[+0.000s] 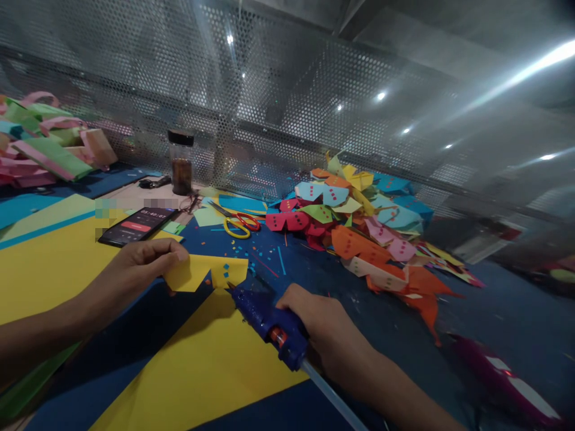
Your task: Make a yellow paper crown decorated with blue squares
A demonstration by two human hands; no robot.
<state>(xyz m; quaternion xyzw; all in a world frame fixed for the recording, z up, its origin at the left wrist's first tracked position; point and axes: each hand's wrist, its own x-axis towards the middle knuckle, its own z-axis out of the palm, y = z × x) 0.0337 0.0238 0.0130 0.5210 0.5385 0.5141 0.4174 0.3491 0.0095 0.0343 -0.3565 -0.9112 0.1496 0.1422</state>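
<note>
Between its thumb and fingers my left hand (150, 263) pinches a folded yellow paper cutout (191, 274) by its left end. Small cut holes on the cutout's right wing show blue. My right hand (326, 323) is wrapped round a blue hot glue gun (269, 323), from whose back a long clear glue stick (335, 398) sticks out. The gun's nozzle points up and left, at the lower edge of the right wing; whether it touches the paper I cannot tell. Under both lies a large yellow paper sheet (202, 359).
Yellow-and-red-handled scissors (237, 226) lie among paper scraps. A phone (137, 226) and a dark-lidded jar (181, 164) stand at back left. Colourful paper cutouts (359, 221) pile up right, folded paper strips (49, 143) far left. A purple object (503, 377) lies front right.
</note>
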